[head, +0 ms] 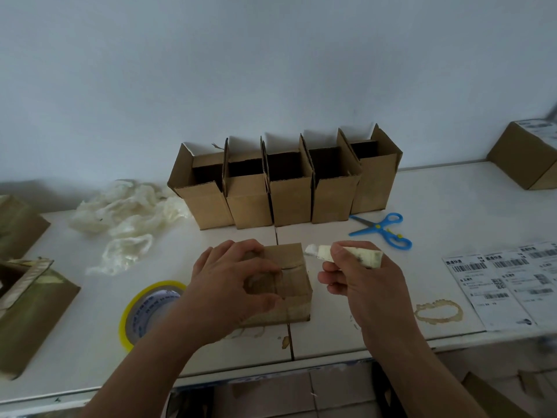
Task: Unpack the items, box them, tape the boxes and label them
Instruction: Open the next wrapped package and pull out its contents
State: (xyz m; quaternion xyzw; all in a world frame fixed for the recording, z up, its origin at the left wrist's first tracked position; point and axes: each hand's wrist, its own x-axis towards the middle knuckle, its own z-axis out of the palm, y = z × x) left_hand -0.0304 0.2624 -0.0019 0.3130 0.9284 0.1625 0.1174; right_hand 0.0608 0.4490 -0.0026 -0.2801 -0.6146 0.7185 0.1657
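A small taped cardboard box (294, 279) sits on the white table (422, 206) in front of me. My left hand (232, 285) lies over its top and left side, fingers curled round it. Just to the right of the box, my right hand (358, 282) grips a pale utility knife (346, 254), whose tip points left toward the box's upper right corner. A roll of yellow-edged tape (147, 309) lies flat left of the box, partly under my left forearm. Sheets of shipping labels (506, 285) lie at the right.
Several open cardboard boxes (283, 182) stand in a row against the wall. Blue scissors (382, 230) lie right of them. Crumpled white wrapping (123, 215) sits at the left, with opened cartons (27, 300) beyond. A labelled box (527, 155) stands far right.
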